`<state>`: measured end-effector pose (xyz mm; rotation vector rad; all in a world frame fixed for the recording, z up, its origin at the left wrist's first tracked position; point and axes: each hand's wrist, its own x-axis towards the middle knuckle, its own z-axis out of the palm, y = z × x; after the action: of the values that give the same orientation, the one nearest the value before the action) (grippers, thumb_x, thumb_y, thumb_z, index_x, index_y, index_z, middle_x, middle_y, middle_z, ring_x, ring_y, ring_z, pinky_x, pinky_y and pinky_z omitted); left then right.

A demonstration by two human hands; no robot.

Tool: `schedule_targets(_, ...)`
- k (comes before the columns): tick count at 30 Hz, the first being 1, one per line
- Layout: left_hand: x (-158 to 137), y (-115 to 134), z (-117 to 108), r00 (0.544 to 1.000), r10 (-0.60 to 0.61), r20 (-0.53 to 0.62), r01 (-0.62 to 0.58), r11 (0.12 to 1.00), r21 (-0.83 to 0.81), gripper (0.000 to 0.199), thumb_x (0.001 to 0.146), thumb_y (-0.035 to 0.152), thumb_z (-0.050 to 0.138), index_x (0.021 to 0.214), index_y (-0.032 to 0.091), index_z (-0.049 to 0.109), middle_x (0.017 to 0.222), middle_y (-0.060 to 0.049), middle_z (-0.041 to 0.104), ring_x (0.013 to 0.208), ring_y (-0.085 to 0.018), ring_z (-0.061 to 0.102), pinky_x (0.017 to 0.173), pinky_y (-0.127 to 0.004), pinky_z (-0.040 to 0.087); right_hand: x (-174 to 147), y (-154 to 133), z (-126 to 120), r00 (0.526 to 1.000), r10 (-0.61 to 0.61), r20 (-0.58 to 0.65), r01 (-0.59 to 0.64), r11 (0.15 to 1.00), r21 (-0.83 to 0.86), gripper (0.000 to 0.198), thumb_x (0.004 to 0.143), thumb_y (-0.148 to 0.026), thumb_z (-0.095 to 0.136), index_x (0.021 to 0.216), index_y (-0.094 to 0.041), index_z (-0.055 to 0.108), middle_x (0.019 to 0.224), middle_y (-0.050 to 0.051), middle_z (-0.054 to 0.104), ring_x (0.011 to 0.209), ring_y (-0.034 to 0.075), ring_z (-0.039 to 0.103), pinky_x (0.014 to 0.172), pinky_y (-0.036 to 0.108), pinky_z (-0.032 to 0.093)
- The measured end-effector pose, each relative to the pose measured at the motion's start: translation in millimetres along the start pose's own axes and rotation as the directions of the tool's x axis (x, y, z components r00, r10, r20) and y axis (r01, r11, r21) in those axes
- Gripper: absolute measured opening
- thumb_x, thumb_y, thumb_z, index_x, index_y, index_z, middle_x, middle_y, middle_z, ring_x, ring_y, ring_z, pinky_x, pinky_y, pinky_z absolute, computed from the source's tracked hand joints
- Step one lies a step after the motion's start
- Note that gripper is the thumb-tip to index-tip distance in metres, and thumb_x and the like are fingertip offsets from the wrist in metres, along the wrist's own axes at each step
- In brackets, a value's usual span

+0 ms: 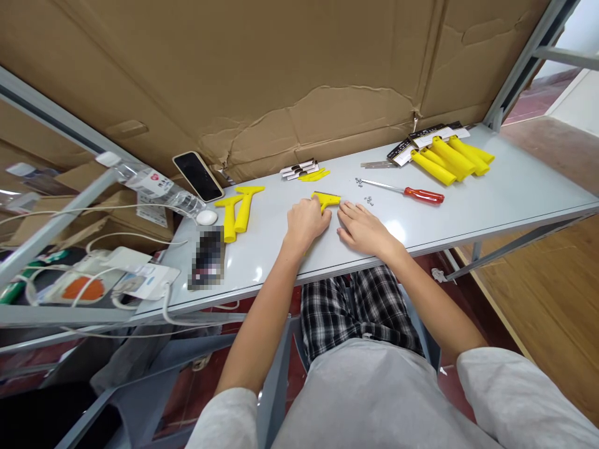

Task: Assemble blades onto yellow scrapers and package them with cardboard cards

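My left hand (303,221) is closed around the handle of a yellow scraper (329,199), whose wide head points away from me on the grey table (276,249). Most of that handle is hidden under the fingers. Just to the right, my right hand (364,228) lies palm down on the tabletop, fingers stretched towards the scraper head, with nothing visible in it. Small screws (369,200) lie beyond the right hand, and more sit by the tip of a red-handled screwdriver (423,196). Two more yellow scrapers (242,209) rest to the left.
Yellow scrapers with black-and-white card packaging (452,159) are piled at the right. Thin metal blades (378,164), small packets (299,169) and yellow strips (314,176) lie at the back. A phone (199,176), water bottle (156,187) and cabled power strip (77,284) are left. Cardboard (299,62) walls the back.
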<state>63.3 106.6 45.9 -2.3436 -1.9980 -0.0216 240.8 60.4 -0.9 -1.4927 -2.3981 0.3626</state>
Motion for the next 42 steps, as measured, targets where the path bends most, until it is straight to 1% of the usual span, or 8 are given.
schedule_targets(8, 4.2, -9.5, -1.1, 1.0, 0.028, -0.004, -0.028, 0.998, -0.054, 0.05, 0.109, 0.035, 0.051, 0.143, 0.008, 0.075, 0.126, -0.03, 0.082, 0.123, -0.047, 0.077, 0.105, -0.051, 0.057, -7.4, 3.8, -12.9, 0.991, -0.036, -0.13, 0.042, 0.998, 0.044, 0.05, 0.113, -0.033, 0.048, 0.15, -0.013, 0.076, 0.167, 0.014, 0.064, 0.162, 0.031, 0.057, 0.143, 0.052, 0.046)
schedule_targets(12, 11.3, -21.8, 2.3, 0.998, 0.046, -0.042, -0.052, 0.984, -0.17, 0.047, 0.108, 0.036, 0.05, 0.135, 0.011, 0.08, 0.121, -0.028, 0.084, 0.122, -0.045, 0.075, 0.105, -0.05, 0.054, -11.6, 26.3, -41.3, 0.963, 0.092, -0.255, -0.078, 0.995, 0.066, 0.043, 0.111, -0.03, 0.053, 0.141, -0.018, 0.082, 0.139, 0.013, 0.078, 0.135, 0.028, 0.071, 0.125, 0.048, 0.056)
schedule_targets(17, 19.0, -36.8, 4.4, 0.99, 0.086, -0.11, -0.12, 0.926, -0.358, 0.023, 0.101, 0.03, 0.053, 0.089, 0.022, 0.071, 0.081, -0.011, 0.072, 0.089, -0.032, 0.069, 0.085, -0.041, 0.048, -4.6, 60.0, -68.9, 0.954, 0.202, -0.223, -0.2, 0.979, 0.03, 0.037, 0.106, -0.024, 0.059, 0.128, -0.016, 0.087, 0.125, 0.014, 0.081, 0.106, 0.022, 0.073, 0.106, 0.037, 0.056)
schedule_targets(20, 20.4, -40.2, 4.6, 0.995, 0.059, -0.082, -0.098, 0.762, -0.64, 0.031, 0.099, 0.028, 0.054, 0.069, 0.025, 0.047, 0.066, -0.002, 0.051, 0.069, -0.021, 0.055, 0.07, -0.034, 0.042, -1.9, 69.5, -73.7, 0.958, 0.234, -0.167, -0.23, 0.972, 0.042, 0.034, 0.103, -0.022, 0.063, 0.125, -0.016, 0.089, 0.119, 0.012, 0.083, 0.099, 0.02, 0.072, 0.102, 0.034, 0.056)
schedule_targets(23, 20.0, -38.7, 4.6, 0.989, 0.087, 0.123, 0.083, 0.364, -0.928, 0.027, 0.096, 0.029, 0.057, 0.072, 0.024, 0.046, 0.068, 0.0, 0.05, 0.057, -0.014, 0.049, 0.056, -0.027, 0.039, -2.6, 73.3, -73.7, 0.967, 0.234, -0.096, -0.226, 0.97, 0.084, 0.028, 0.1, -0.02, 0.067, 0.115, -0.016, 0.091, 0.11, 0.01, 0.084, 0.096, 0.019, 0.073, 0.099, 0.033, 0.057)
schedule_targets(27, 22.9, -36.7, 5.7, 0.909, 0.293, 0.298, 0.326, -0.052, -0.944, 0.02, 0.092, 0.032, 0.064, 0.081, 0.023, 0.051, 0.072, 0.0, 0.054, 0.05, -0.011, 0.046, 0.045, -0.02, 0.039, -4.0, 76.3, -72.4, 0.976, 0.212, -0.056, -0.205, 0.972, 0.113, 0.024, 0.098, -0.016, 0.068, 0.107, -0.016, 0.09, 0.106, 0.01, 0.084, 0.092, 0.018, 0.073, 0.099, 0.032, 0.058)
schedule_targets(32, 28.0, -36.4, 10.3, 0.83, 0.393, 0.395, 0.483, -0.152, -0.863, 0.029, 0.102, 0.035, 0.047, 0.076, 0.022, 0.049, 0.066, 0.001, 0.045, 0.045, -0.009, 0.038, 0.038, -0.017, 0.034, -1.5, 76.3, -70.8, 0.97, 0.238, -0.056, -0.235, 0.97, 0.053, 0.023, 0.1, -0.019, 0.065, 0.105, -0.016, 0.087, 0.111, 0.011, 0.083, 0.098, 0.02, 0.072, 0.1, 0.035, 0.058)
schedule_targets(42, 29.7, -39.6, 19.2, 0.801, 0.441, 0.405, 0.509, -0.145, -0.848, 0.031, 0.099, 0.041, 0.056, 0.074, 0.023, 0.048, 0.065, 0.0, 0.048, 0.044, -0.009, 0.039, 0.038, -0.018, 0.036, 3.5, 72.9, -73.3, 0.975, 0.16, -0.155, -0.133, 0.976, 0.174, 0.017, 0.097, -0.021, 0.066, 0.099, -0.016, 0.082, 0.105, 0.01, 0.081, 0.089, 0.017, 0.067, 0.094, 0.034, 0.055)
